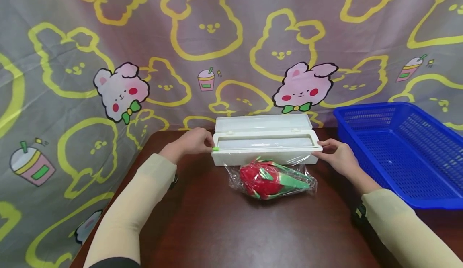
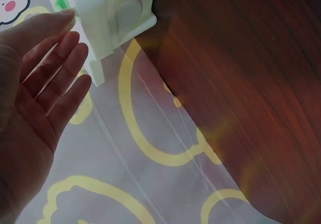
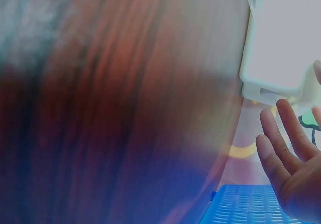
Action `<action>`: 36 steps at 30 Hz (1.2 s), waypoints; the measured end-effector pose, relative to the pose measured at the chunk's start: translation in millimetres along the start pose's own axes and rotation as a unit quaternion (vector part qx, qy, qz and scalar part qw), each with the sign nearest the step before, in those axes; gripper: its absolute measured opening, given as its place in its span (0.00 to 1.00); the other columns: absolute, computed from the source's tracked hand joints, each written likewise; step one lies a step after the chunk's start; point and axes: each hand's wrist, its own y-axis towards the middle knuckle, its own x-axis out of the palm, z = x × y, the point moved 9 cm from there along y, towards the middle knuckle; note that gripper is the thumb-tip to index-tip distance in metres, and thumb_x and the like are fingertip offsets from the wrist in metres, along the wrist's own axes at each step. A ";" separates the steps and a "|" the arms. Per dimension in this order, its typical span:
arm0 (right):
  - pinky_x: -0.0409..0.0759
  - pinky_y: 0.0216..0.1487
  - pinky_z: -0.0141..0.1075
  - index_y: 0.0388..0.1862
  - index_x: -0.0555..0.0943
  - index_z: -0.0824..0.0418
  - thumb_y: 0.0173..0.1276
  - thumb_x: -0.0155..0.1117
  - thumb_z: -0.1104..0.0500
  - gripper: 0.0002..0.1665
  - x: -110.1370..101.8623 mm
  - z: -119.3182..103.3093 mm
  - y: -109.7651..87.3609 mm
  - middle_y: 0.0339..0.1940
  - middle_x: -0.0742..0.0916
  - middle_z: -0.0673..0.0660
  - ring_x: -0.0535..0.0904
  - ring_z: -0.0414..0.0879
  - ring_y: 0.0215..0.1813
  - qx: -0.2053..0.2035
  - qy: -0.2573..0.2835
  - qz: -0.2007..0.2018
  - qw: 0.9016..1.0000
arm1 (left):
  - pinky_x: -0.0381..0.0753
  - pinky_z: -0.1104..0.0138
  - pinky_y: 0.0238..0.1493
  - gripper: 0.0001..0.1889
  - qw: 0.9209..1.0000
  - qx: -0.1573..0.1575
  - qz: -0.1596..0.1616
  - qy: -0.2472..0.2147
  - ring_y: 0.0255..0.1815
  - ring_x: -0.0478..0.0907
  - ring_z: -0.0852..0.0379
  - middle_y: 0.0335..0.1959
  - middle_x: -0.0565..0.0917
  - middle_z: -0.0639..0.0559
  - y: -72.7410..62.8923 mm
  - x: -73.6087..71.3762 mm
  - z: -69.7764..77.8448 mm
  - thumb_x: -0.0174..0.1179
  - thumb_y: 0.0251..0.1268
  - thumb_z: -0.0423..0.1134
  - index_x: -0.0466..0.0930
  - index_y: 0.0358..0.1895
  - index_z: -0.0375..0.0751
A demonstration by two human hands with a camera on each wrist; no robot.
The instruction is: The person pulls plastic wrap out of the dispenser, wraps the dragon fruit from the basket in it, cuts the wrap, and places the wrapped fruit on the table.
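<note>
A white cling film dispenser (image 1: 265, 158) stands with its lid (image 1: 264, 123) raised and a film roll (image 1: 265, 143) inside. My left hand (image 1: 195, 141) is at its left end, thumb and forefinger pinching by the small green slide cutter (image 2: 61, 3); the other fingers (image 2: 70, 63) are loosely bent. My right hand (image 1: 338, 155) grips the right end between thumb and forefinger, its other fingers (image 3: 273, 156) spread. Clear film hangs over the dispenser's front onto a red dragon fruit (image 1: 258, 177) with green scales, which lies loosely covered in film just in front.
A blue plastic basket (image 1: 383, 159) stands to the right, close by my right forearm. The brown wooden table (image 1: 260, 232) ends at the left and back against a curtain (image 1: 235, 27) printed with cartoon rabbits.
</note>
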 end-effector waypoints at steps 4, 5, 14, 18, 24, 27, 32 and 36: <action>0.72 0.31 0.35 0.46 0.82 0.67 0.57 0.76 0.53 0.24 0.7 0.4 1.6 0.40 0.87 0.68 0.83 0.61 0.40 0.003 -0.005 0.003 1.000 | 0.78 0.62 0.41 0.03 1.000 -0.013 -0.001 -0.010 0.32 0.77 0.59 0.31 0.83 0.57 -0.8 0.1 -3.1 0.71 0.56 0.36 0.88 0.34 0.44; 0.72 0.31 0.35 0.46 0.82 0.67 0.57 0.76 0.53 0.24 1.2 0.0 1.8 0.40 0.87 0.68 0.83 0.61 0.40 0.003 -0.004 0.002 1.000 | 0.78 0.62 0.41 0.03 1.000 -0.016 -0.002 -0.012 0.32 0.77 0.59 0.31 0.83 0.57 -1.2 -0.2 -3.8 0.71 0.56 0.36 0.88 0.34 0.44; 0.72 0.31 0.39 0.47 0.82 0.67 0.58 0.76 0.52 0.24 1.5 -5.5 2.1 0.40 0.87 0.69 0.83 0.61 0.40 0.007 -0.022 0.006 1.000 | 0.77 0.62 0.41 0.03 1.000 -0.022 -0.003 -0.014 0.32 0.76 0.58 0.30 0.84 0.58 -1.0 -4.3 -6.3 0.69 0.58 0.36 0.88 0.34 0.45; 0.72 0.31 0.40 0.48 0.81 0.66 0.59 0.75 0.50 0.26 -0.2 -4.8 0.5 0.40 0.86 0.69 0.82 0.61 0.41 0.015 -0.038 -0.004 0.999 | 0.77 0.62 0.41 0.03 1.000 -0.016 -0.003 -0.016 0.32 0.75 0.58 0.30 0.84 0.59 0.7 -1.5 -4.7 0.68 0.59 0.37 0.88 0.35 0.45; 0.71 0.32 0.41 0.49 0.81 0.64 0.59 0.74 0.46 0.27 -4.5 0.2 -1.5 0.41 0.87 0.68 0.81 0.61 0.43 0.026 -0.059 -0.015 0.998 | 0.76 0.61 0.42 0.05 1.000 -0.023 -0.002 -0.015 0.33 0.75 0.56 0.32 0.84 0.58 3.6 2.9 -3.4 0.68 0.59 0.39 0.88 0.38 0.46; 0.71 0.33 0.42 0.49 0.81 0.63 0.58 0.74 0.44 0.29 -3.5 2.0 -0.6 0.42 0.86 0.67 0.80 0.61 0.43 0.036 -0.068 -0.026 0.997 | 0.76 0.61 0.42 0.05 1.000 -0.025 -0.001 -0.012 0.34 0.75 0.56 0.33 0.84 0.57 2.3 4.6 -4.0 0.68 0.59 0.39 0.88 0.38 0.46; 0.73 0.35 0.47 0.50 0.81 0.63 0.58 0.73 0.42 0.31 -0.3 0.1 1.2 0.43 0.86 0.67 0.80 0.61 0.44 0.033 -0.089 -0.041 0.995 | 0.76 0.61 0.42 0.05 0.999 -0.034 0.000 -0.013 0.33 0.75 0.56 0.33 0.83 0.58 -2.1 6.8 -5.7 0.68 0.60 0.39 0.88 0.38 0.46; 0.73 0.35 0.49 0.49 0.81 0.63 0.57 0.74 0.43 0.30 0.5 -4.2 2.2 0.43 0.86 0.67 0.80 0.61 0.44 0.021 -0.102 -0.042 0.994 | 0.76 0.62 0.42 0.05 0.999 -0.038 0.005 -0.021 0.33 0.75 0.56 0.32 0.83 0.58 -5.6 6.9 -6.9 0.68 0.60 0.38 0.87 0.38 0.45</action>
